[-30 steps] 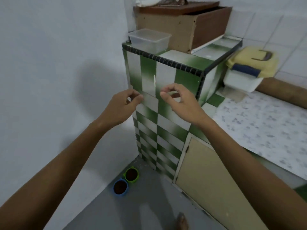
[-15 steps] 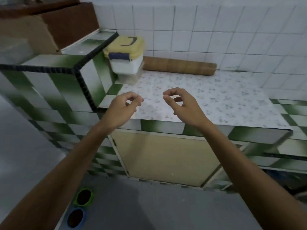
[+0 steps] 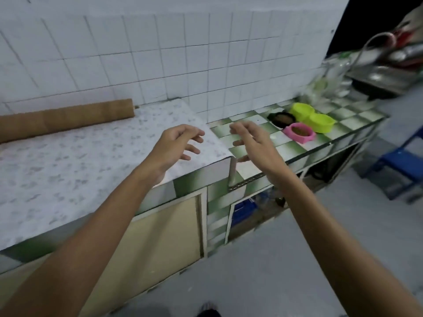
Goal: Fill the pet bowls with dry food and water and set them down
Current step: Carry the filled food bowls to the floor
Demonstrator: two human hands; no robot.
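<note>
Both hands are held out in the air above the counter point(image 3: 251, 124), and they hold nothing. The left hand point(image 3: 176, 145) has its fingers point(image 3: 194, 133) spread apart and bent a little. The right hand point(image 3: 254, 143) has its fingers point(image 3: 238, 128) loose and open too.

The pet bowls sit far along the green and white tiled part of the counter, off to the right of the hands. The pink bowl point(image 3: 299, 132) has brown dry food in it. Just behind it is the black bowl point(image 3: 281, 118), with brown dry food inside as well. Beside those two is the yellow-green double bowl point(image 3: 312, 117); it is too blurry to tell what is in it.

A flowery sheet point(image 3: 80, 156) covers the near part of the counter. A brown roll point(image 3: 66, 117) lies on it by the white tiled wall point(image 3: 160, 53). Shiny metal dishes point(image 3: 384, 72) sit at the far right, all blurry
</note>
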